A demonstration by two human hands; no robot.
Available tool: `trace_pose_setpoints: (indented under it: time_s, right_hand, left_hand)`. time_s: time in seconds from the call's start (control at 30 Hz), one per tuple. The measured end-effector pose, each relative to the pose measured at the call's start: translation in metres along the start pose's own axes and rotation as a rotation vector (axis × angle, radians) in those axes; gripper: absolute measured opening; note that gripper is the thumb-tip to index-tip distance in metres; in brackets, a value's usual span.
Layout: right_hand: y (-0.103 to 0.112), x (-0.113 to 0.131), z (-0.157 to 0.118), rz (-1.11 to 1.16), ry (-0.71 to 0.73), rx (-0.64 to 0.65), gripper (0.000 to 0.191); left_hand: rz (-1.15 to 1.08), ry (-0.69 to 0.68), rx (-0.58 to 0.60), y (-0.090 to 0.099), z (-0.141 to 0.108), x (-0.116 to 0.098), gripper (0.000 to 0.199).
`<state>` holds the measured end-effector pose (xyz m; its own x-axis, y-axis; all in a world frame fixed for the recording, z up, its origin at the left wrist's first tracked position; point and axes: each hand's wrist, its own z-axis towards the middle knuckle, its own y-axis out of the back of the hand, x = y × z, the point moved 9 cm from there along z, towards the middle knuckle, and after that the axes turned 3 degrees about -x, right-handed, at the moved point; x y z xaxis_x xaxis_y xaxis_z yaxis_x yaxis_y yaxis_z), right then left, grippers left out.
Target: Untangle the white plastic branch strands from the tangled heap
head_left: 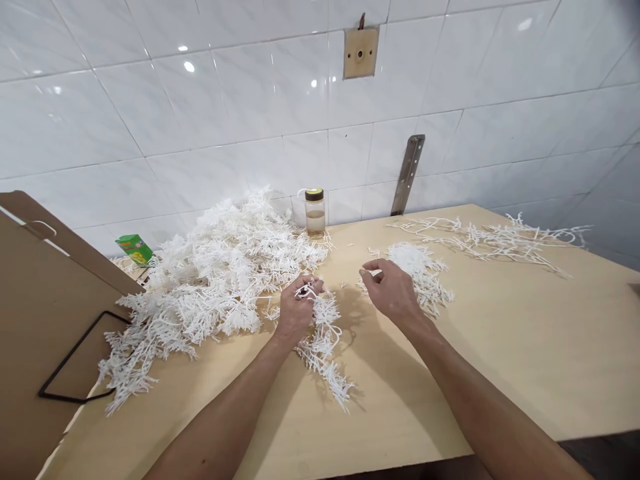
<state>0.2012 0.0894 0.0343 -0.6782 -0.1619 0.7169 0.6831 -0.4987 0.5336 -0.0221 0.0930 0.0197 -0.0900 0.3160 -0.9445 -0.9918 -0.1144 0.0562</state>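
Observation:
My left hand (297, 308) is closed on a white branching sprig (326, 343) that hangs down to its right over the table. Beside a small pile of white sprig pieces (417, 273), my right hand (390, 287) is raised with its thumb and index finger curled near each other; whether a small piece lies between the fingertips is too small to tell. A large heap of white feathery sprigs (225, 267) spreads to the left of my left hand. Bare white stems (490, 239) lie at the back right of the table.
A lidded jar with liquid (315, 213) stands at the back of the wooden table (525, 347). On the left are a cardboard box (45, 320), a black wire frame (67, 363) and a green packet (134, 249). A metal bracket (409, 175) stands against the tiled wall.

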Motion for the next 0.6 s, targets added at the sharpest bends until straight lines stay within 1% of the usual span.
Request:
trace_pose_setpoints:
  time_s: [0.1, 0.17, 0.23, 0.33, 0.47, 0.53, 0.6]
  right_hand:
    - [-0.028, 0.022, -0.015, 0.145, -0.004, 0.275, 0.035]
    - [-0.042, 0.033, -0.025, 0.151, 0.005, 0.373, 0.034]
    - [-0.048, 0.037, -0.029, 0.131, 0.003, 0.39, 0.028]
    - [-0.05, 0.035, -0.03, 0.105, 0.014, 0.377, 0.022]
    - [-0.052, 0.03, -0.029, 0.058, 0.041, 0.367, 0.02]
    - [-0.054, 0.029, -0.03, 0.053, 0.03, 0.371, 0.02]
    - [-0.059, 0.027, -0.031, 0.056, 0.002, 0.385, 0.021]
  left_hand:
    - [0.017, -0.04, 0.008, -0.001, -0.001, -0.002, 0.019]
    - [0.041, -0.068, 0.015, -0.001, -0.002, -0.003, 0.018]
    - [0.066, -0.078, 0.026, -0.003, -0.002, -0.001, 0.017]
    - [0.082, -0.073, 0.045, -0.005, -0.002, 0.001, 0.017]
    - [0.081, -0.047, 0.052, -0.008, -0.002, 0.003, 0.016]
    - [0.084, -0.041, 0.047, -0.008, -0.004, 0.004, 0.015]
    - [0.105, -0.07, 0.055, -0.009, -0.007, 0.0, 0.013]
